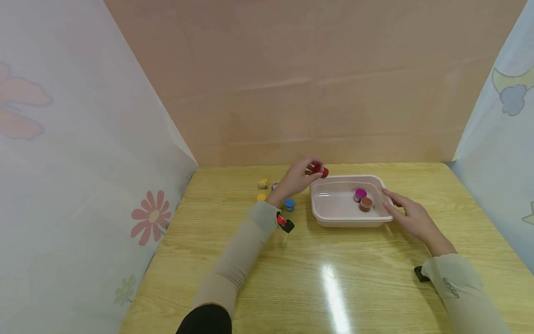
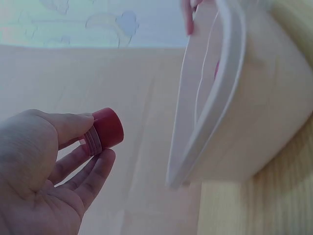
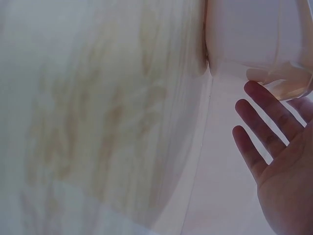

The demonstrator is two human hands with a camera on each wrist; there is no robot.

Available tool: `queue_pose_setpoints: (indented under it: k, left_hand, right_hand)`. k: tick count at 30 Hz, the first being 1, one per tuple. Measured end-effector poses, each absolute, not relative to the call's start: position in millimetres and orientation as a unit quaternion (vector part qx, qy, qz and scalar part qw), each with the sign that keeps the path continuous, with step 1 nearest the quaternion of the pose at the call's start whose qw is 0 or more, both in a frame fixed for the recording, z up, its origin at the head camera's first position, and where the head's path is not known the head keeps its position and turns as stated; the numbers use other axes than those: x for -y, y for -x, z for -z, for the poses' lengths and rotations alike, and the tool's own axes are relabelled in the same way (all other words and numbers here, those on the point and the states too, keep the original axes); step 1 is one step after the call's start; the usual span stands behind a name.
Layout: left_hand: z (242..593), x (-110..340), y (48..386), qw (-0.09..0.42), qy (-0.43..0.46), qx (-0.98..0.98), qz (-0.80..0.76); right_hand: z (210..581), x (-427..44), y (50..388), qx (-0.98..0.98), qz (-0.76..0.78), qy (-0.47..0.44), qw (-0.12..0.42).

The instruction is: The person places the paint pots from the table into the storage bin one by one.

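My left hand [image 1: 297, 178] holds a small red-lidded tub [image 1: 324, 172] between thumb and fingers, raised by the back left corner of a pale pink plastic basin [image 1: 333, 206]. Seen from the left wrist, the red tub [image 2: 108, 128] lies tilted sideways, apart from the basin wall [image 2: 264, 107]. At the basin's right rim, my right hand [image 1: 413, 220] touches the edge; its fingers look straight in the right wrist view. Inside the basin, toward the right, sit a purple-lidded tub [image 1: 360, 193] and an orange-brown tub [image 1: 365, 204], side by side.
Left of the basin stand a blue tub [image 1: 289, 205], a yellow tub [image 1: 263, 183], a second yellow one [image 1: 261, 197] and a bluish one [image 1: 274, 186], partly behind my left forearm. The wooden table [image 1: 300, 278] meets a brown back wall [image 1: 258, 116] and patterned side sheets.
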State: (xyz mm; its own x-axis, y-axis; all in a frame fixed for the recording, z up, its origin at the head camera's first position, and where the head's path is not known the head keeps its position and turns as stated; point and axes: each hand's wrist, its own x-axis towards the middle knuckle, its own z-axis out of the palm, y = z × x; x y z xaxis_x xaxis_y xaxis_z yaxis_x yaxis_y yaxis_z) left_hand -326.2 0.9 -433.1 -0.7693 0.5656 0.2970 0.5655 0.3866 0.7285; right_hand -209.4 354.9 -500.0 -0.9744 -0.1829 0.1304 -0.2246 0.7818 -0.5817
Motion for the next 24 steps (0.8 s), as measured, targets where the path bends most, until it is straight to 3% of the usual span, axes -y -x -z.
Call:
queue_pose_setpoints:
  k: [19, 24]
  left_hand:
    - [465, -73, 289, 0.072, -0.437, -0.831, -0.336]
    - [469, -93, 285, 0.071, -0.463, -0.826, -0.312]
  right_hand:
    - [503, -356, 208, 0.942, -0.314, -0.108, 0.044]
    - [502, -356, 206, 0.941, -0.319, -0.106, 0.042]
